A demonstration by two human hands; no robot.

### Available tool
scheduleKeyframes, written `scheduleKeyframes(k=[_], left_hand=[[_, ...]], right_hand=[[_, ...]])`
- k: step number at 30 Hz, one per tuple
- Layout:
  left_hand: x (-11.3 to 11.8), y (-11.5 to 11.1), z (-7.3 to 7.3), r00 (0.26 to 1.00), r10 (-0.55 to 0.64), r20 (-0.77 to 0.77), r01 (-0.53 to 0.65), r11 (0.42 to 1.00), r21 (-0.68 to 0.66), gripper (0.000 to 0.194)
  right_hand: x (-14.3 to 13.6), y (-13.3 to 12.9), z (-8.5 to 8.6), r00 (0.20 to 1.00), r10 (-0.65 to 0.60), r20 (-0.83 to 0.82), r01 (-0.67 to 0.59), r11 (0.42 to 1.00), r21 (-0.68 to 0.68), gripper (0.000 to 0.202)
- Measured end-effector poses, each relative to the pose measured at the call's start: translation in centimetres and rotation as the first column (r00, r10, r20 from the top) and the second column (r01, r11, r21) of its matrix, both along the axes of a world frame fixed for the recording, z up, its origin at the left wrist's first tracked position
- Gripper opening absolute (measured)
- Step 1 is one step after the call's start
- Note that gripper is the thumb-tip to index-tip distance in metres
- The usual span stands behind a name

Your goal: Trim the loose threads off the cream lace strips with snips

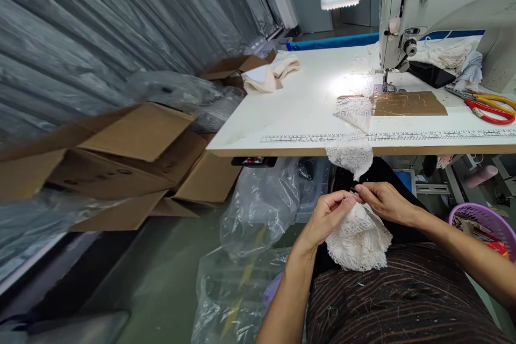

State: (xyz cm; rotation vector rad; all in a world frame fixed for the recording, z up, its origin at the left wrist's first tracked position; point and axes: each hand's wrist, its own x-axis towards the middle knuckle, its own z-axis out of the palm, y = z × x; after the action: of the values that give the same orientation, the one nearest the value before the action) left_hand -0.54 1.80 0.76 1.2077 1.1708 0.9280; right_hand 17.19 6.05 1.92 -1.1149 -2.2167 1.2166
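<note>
Over my lap, my left hand (328,216) pinches the top edge of a gathered bunch of white lace (358,239). My right hand (382,201) is closed too, its thumb and fingertips meeting the left fingertips at that edge. A thin dark sliver (353,190) shows between the fingertips; its kind is unclear. Just above the hands, a strip of white lace pieces (350,151) hangs over the table's front edge. It runs back to the needle area of the sewing machine (393,27). Whether strip and bunch are joined is hidden.
Red- and yellow-handled scissors (487,107) lie on the white table (250,123), right of a brown cardboard strip (411,104). An open cardboard box (133,172) and clear plastic bags (258,215) are at left. A purple basket (484,217) stands low right. A lamp (341,1) lights the needle.
</note>
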Motion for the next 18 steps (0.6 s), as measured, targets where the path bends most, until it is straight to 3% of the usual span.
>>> scheduleKeyframes(k=[4,11,15,18], left_hand=[[0.0,0.0,0.1,1.0,-0.006,0.011,0.007,1.0,-0.022,0.04],[0.2,0.0,0.5,1.0,0.004,-0.017,-0.004,1.0,-0.031,0.037],[0.3,-0.2,0.8,1.0,0.013,-0.009,-0.014,0.999,-0.036,0.037],[0.3,-0.7,1.1,0.999,0.035,0.006,-0.035,0.997,-0.066,0.039]], right_hand=[[0.3,-0.5,-0.1,0.999,0.013,-0.029,-0.014,0.999,-0.029,0.045],[0.1,-0.6,-0.6,0.998,0.016,0.059,-0.017,1.0,0.014,0.045],[0.1,-1.2,-0.9,0.997,-0.015,-0.079,0.009,0.997,-0.083,0.046],[0.7,-2.4,-0.5,0.984,0.033,-0.175,-0.07,0.974,-0.214,0.041]])
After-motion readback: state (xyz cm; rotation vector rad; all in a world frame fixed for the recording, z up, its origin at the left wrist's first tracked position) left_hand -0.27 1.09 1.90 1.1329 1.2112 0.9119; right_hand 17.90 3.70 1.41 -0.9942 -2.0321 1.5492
